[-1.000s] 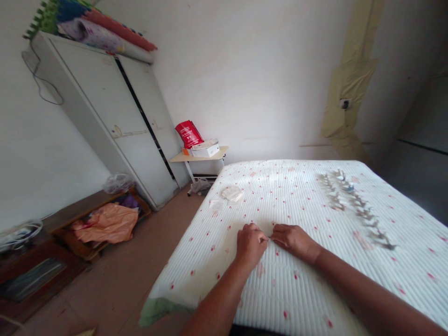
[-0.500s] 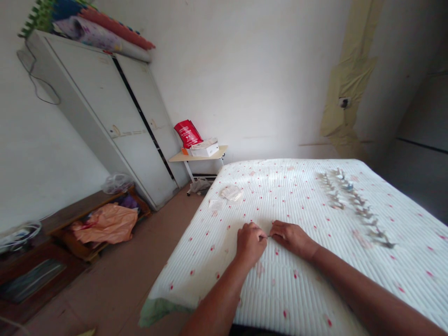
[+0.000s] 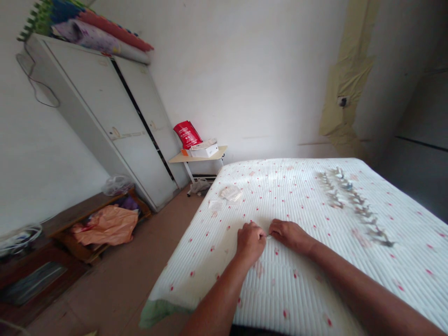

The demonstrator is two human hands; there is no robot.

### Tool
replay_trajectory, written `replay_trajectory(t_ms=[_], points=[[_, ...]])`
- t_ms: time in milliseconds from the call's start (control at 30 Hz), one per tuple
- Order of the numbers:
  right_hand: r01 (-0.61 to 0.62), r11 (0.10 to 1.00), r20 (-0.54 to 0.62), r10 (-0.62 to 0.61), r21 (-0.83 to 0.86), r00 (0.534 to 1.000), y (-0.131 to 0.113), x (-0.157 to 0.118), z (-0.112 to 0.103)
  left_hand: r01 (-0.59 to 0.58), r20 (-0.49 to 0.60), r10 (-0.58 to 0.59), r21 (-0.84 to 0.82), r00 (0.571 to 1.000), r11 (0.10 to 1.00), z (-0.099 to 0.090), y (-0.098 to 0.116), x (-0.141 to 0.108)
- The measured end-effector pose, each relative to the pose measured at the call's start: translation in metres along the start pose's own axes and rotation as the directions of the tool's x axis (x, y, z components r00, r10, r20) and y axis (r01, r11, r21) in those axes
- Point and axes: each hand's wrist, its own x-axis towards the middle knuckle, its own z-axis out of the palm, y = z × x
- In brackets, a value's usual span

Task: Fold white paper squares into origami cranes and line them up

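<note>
While the small pale piece (image 3: 269, 236) sits between the fingertips of both hands above the patterned bed cover (image 3: 285, 284), the head view shows the left hand (image 3: 251, 240) and right hand (image 3: 290, 235) curled closed, pinching it from either side. This one piece looks unfinished; two rows of small shapes, one longer (image 3: 362, 207), one shorter (image 3: 332, 192), seem done, too blurred to count. One paper stack (image 3: 231, 193) and one loose slip (image 3: 215, 205) lie flat, apparently unworked.

The left grip (image 3: 251, 240) curls, pinching; just right of it, the right grip (image 3: 287, 234) pinches palm-down, its forearm (image 3: 353, 276) stretching away rightward.
</note>
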Motion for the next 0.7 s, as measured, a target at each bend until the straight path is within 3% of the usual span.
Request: replay_trajectory(t_ms=[233, 333, 700], points=[[0.027, 0.999, -0.007, -0.027, 0.029, 1.000, 0.001, -0.001, -0.001, 0.003, -0.016, -0.003, 0.002, 1.000, 1.000, 0.001, 0.001, 0.000], [0.049, 0.998, 0.005, -0.049, 0.027, 0.999, 0.002, 0.002, -0.004, -0.050, -0.066, 0.050, 0.004, 0.997, 0.999, 0.005, 0.000, -0.003], [-0.061, 0.993, 0.191, 0.040, 0.103, 0.981, 0.001, 0.022, -0.018, -0.116, -0.146, 0.113, -0.013, 0.983, 0.993, 0.018, -0.007, -0.005]])
